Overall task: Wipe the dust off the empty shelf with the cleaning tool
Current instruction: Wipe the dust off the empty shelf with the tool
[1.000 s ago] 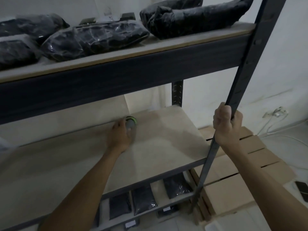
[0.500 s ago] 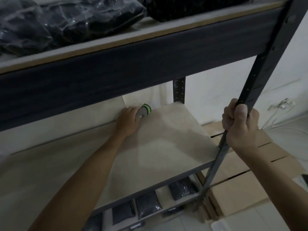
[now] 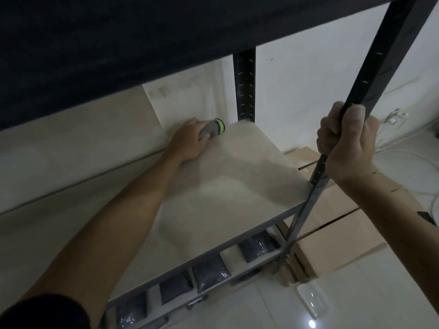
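The empty shelf point(image 3: 225, 186) is a pale board in a dark metal rack. My left hand point(image 3: 187, 141) reaches deep to its far right corner, closed around the cleaning tool point(image 3: 213, 129), a grey handle with a bright green ring. The tool's working end is hidden under my hand, against the board near the back wall. My right hand point(image 3: 344, 138) is clenched on the rack's front right upright post point(image 3: 370, 84), level with the shelf.
The dark beam of the upper shelf point(image 3: 118, 43) hangs low over the opening. A rear upright point(image 3: 244, 84) stands just right of the tool. Black packets point(image 3: 209, 274) sit on the shelf below. Flat cardboard boxes point(image 3: 332, 222) lie on the floor to the right, cables behind them.
My left hand has slid the tool rightward and further back towards the shelf's rear corner. My head has dropped lower, so the upper shelf's bags are out of view. The right hand keeps its hold on the post.
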A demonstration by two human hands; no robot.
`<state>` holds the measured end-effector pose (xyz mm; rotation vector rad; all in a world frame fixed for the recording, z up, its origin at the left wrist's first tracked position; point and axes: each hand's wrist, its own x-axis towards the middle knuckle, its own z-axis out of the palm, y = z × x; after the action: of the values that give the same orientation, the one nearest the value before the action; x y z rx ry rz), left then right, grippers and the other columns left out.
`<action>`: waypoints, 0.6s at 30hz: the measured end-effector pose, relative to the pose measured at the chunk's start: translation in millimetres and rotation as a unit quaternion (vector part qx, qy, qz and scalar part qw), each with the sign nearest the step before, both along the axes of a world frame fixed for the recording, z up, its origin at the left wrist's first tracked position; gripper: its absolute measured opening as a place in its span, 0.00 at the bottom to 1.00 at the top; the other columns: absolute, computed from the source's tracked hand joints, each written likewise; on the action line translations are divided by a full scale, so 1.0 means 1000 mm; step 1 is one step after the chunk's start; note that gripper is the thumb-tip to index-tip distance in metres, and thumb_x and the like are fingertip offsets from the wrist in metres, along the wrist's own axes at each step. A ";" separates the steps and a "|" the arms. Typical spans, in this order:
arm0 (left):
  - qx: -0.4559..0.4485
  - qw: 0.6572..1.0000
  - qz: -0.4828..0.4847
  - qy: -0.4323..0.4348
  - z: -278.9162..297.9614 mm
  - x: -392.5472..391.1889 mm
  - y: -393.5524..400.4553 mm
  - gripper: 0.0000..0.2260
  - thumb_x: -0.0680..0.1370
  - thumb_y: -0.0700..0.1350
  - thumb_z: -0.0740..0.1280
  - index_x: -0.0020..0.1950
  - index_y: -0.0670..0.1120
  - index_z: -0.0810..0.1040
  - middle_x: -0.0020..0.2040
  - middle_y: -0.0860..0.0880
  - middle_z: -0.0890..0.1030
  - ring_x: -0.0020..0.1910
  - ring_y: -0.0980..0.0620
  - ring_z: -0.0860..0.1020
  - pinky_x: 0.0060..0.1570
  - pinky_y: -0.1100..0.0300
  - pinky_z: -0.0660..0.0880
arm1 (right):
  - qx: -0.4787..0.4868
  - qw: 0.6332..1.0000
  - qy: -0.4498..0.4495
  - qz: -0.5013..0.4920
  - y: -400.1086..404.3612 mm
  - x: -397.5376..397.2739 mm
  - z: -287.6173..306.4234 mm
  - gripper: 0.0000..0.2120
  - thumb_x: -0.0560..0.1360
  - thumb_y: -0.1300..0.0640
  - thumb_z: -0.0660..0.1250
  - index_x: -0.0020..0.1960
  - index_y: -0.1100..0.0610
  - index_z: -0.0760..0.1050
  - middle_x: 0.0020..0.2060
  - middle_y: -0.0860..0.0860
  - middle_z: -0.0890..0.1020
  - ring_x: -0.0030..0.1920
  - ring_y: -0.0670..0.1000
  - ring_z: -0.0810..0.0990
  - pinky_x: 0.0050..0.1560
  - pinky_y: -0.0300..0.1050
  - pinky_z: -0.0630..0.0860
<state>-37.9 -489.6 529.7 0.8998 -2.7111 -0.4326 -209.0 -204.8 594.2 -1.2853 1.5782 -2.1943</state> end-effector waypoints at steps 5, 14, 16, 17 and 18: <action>-0.019 0.998 -0.061 0.013 -0.006 0.007 0.038 0.21 0.80 0.47 0.66 0.73 0.45 0.73 0.58 0.41 0.77 0.56 0.42 0.76 0.53 0.54 0.72 | -0.003 1.000 -0.021 0.000 0.001 0.004 0.001 0.21 0.78 0.43 0.52 0.32 0.54 0.55 0.23 0.42 0.60 0.23 0.45 0.56 0.27 0.39 0.53; -0.024 0.996 -0.073 0.044 0.016 -0.032 0.003 0.16 0.78 0.44 0.68 0.66 0.42 0.78 0.52 0.41 0.78 0.50 0.40 0.78 0.48 0.53 0.75 | 0.000 1.000 -0.014 0.012 0.001 0.008 0.009 0.34 0.73 0.25 0.57 0.32 0.55 0.55 0.23 0.46 0.59 0.22 0.46 0.56 0.25 0.38 0.54; -0.029 0.997 -0.065 0.030 0.005 -0.043 0.007 0.15 0.78 0.44 0.68 0.65 0.44 0.79 0.52 0.40 0.78 0.51 0.39 0.78 0.49 0.52 0.74 | -0.003 1.000 -0.005 0.016 0.001 0.008 0.009 0.36 0.73 0.24 0.57 0.32 0.58 0.56 0.23 0.51 0.57 0.22 0.49 0.55 0.25 0.39 0.54; -0.035 0.997 -0.062 0.030 -0.001 -0.045 0.012 0.16 0.79 0.44 0.67 0.66 0.45 0.79 0.51 0.40 0.78 0.51 0.39 0.77 0.48 0.53 0.73 | -0.003 1.000 -0.003 0.018 0.001 0.008 0.009 0.37 0.73 0.24 0.57 0.32 0.58 0.56 0.23 0.53 0.57 0.22 0.49 0.54 0.24 0.39 0.54; -0.038 0.997 -0.067 0.031 -0.004 -0.043 0.017 0.17 0.79 0.44 0.67 0.68 0.45 0.77 0.52 0.41 0.77 0.52 0.40 0.77 0.49 0.54 0.72 | -0.001 1.000 -0.003 0.017 0.002 0.008 0.009 0.37 0.73 0.25 0.57 0.31 0.58 0.56 0.23 0.52 0.57 0.22 0.49 0.55 0.25 0.40 0.54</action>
<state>-81.3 -472.2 525.3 0.6757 -2.7205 -0.3753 -201.1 -203.2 602.9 -1.2942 1.5399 -2.1788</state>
